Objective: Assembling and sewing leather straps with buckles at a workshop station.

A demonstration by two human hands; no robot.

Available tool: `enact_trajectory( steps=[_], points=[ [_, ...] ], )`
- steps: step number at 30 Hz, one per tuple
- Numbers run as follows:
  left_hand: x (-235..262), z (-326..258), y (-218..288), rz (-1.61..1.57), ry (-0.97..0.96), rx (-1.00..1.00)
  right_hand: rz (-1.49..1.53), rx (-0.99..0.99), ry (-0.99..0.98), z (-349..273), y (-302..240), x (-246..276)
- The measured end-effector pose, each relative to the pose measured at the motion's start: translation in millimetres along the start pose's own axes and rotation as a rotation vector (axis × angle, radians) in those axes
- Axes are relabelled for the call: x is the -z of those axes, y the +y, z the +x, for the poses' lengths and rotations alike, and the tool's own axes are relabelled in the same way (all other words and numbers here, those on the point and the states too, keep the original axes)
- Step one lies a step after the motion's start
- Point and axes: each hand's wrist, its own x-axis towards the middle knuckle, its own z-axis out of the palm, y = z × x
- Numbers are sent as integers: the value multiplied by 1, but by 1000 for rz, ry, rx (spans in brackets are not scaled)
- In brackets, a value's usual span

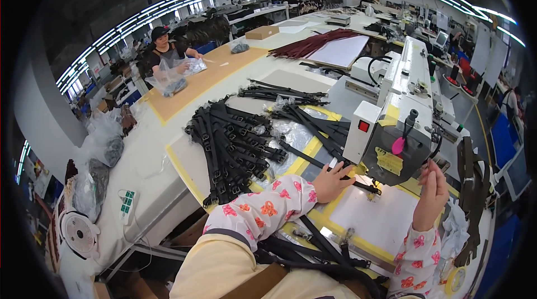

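A light-coloured industrial sewing machine (386,142) stands in front of me, with a red switch and a pink tag on its head. Under its head lies a black buckled strap (363,186), running out to the upper left. My left hand (331,182) rests on this strap beside the lit needle area, fingers spread. What its fingertips touch is partly hidden. My right hand (430,192) is raised at the machine's right side, thumb and fingers pinched together near a dark curved part. Anything between them is too small to make out.
A large pile of black buckled straps (226,151) lies left of the machine. More black straps (313,246) hang near my lap. A co-worker (170,55) handles clear bags across the table. A power strip (127,206) and white fan (80,233) are at left; dark red strips (313,41) lie farther back.
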Motion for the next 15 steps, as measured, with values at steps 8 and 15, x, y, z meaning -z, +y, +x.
enact_trajectory(
  steps=[8, 15],
  points=[
    [10, -3, -6, -66, 46, -29, -104, 223, 77, -23, 23, -1],
    [35, -3, -45, 331, -97, 5, -930, 569, -549, -31, 83, -4]
  ],
)
